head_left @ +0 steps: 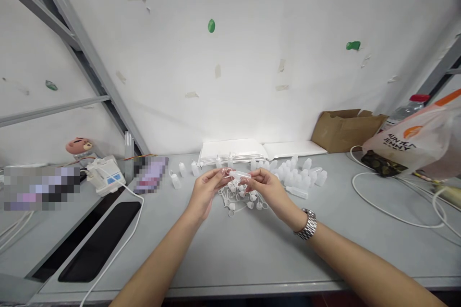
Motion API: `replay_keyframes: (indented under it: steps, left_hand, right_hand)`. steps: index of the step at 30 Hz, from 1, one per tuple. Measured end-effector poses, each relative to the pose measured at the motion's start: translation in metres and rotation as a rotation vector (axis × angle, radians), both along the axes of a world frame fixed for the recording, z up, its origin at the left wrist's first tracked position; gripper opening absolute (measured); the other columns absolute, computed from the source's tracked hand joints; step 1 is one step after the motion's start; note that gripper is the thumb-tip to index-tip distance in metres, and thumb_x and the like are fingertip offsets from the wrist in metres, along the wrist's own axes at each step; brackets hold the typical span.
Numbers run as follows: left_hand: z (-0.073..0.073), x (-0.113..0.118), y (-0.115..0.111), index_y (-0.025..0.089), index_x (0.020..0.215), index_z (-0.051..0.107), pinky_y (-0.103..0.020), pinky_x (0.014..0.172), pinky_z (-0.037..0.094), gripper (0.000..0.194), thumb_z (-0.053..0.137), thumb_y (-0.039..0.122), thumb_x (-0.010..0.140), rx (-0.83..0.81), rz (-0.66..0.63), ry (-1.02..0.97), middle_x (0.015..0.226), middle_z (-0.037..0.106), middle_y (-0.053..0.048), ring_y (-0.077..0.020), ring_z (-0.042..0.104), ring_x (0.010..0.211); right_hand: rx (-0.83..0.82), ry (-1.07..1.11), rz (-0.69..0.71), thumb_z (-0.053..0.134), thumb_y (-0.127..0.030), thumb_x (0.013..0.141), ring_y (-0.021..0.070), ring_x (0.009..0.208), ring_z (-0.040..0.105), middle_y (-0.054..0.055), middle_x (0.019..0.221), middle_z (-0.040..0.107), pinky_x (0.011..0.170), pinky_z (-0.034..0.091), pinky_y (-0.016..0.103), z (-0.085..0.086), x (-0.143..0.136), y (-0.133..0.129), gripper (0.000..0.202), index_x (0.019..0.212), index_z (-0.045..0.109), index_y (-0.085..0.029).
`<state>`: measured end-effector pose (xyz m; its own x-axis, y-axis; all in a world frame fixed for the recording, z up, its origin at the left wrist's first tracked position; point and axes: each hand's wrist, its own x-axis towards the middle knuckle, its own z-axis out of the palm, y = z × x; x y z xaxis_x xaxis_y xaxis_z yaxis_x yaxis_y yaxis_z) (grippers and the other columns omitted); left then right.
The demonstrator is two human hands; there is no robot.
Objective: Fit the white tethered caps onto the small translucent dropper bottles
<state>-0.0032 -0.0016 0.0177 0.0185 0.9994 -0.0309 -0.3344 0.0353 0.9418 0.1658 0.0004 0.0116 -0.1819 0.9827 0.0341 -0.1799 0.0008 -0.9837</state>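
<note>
A small translucent plastic squeeze bottle point(242, 175) lies sideways between my hands, above the desk. My right hand point(268, 189) is closed, pinching the bottle's body near its base. With its fingertips together, my left hand point(208, 189) pinches a small white cap at the neck end, mostly covered by the fingers. Just below is a loose pile of white caps with looped straps point(232, 206). Right of the hands, many similar bottles point(302, 177) stand and lie in a cluster. On the left stand several bottles with tips and straps, one being the front bottle point(175, 181).
White flat sheets point(232, 147) are stacked against the wall, beside an open cardboard box point(345, 129). A plastic bag point(414, 139) and white cables point(389, 218) occupy the right. Leftward are a power strip point(105, 175), a blurred phone-like item point(151, 175) and a black pad point(101, 242).
</note>
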Motion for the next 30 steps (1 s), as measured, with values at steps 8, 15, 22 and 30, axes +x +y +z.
replay_keyframes:
  steps: [8,15,22,30]
  left_hand:
    - [-0.0042,0.0004,0.0015,0.016,0.079,0.070,-0.030,0.086,0.044,0.025,0.075,0.029,0.058,0.035,0.039,0.027,0.087,0.070,-0.005,-0.0150,0.063,0.083]
    - [-0.0064,0.0030,0.0004,0.015,0.084,0.070,-0.034,0.089,0.042,0.031,0.075,0.031,0.057,0.035,0.000,0.097,0.094,0.069,-0.008,-0.0196,0.061,0.091]
    - [-0.0035,0.0042,-0.0021,0.017,0.082,0.070,-0.033,0.087,0.042,0.027,0.073,0.032,0.060,0.062,-0.034,0.140,0.098,0.068,-0.007,-0.0209,0.059,0.094]
    - [-0.0038,0.0050,-0.0019,0.017,0.086,0.069,-0.031,0.086,0.041,0.027,0.069,0.036,0.066,0.085,-0.036,0.082,0.096,0.068,-0.006,-0.0179,0.059,0.091]
  right_hand:
    - [0.061,0.018,0.012,0.072,-0.035,0.063,0.0117,0.056,0.060,-0.001,0.069,0.065,0.058,0.045,0.027,-0.0076,-0.0026,-0.0011,0.031,0.076,0.050,-0.018]
    - [-0.018,0.078,0.012,0.072,-0.035,0.062,0.0113,0.056,0.060,-0.002,0.067,0.066,0.060,0.045,0.026,-0.0045,-0.0059,-0.0067,0.031,0.077,0.051,-0.018]
    - [-0.038,0.088,0.068,0.075,-0.033,0.059,0.0110,0.056,0.061,-0.001,0.067,0.067,0.059,0.046,0.025,-0.0068,-0.0074,-0.0069,0.032,0.073,0.051,-0.017]
    - [0.021,0.077,0.069,0.073,-0.033,0.061,0.0109,0.055,0.060,-0.002,0.066,0.066,0.058,0.046,0.025,-0.0106,-0.0079,-0.0045,0.031,0.074,0.049,-0.018]
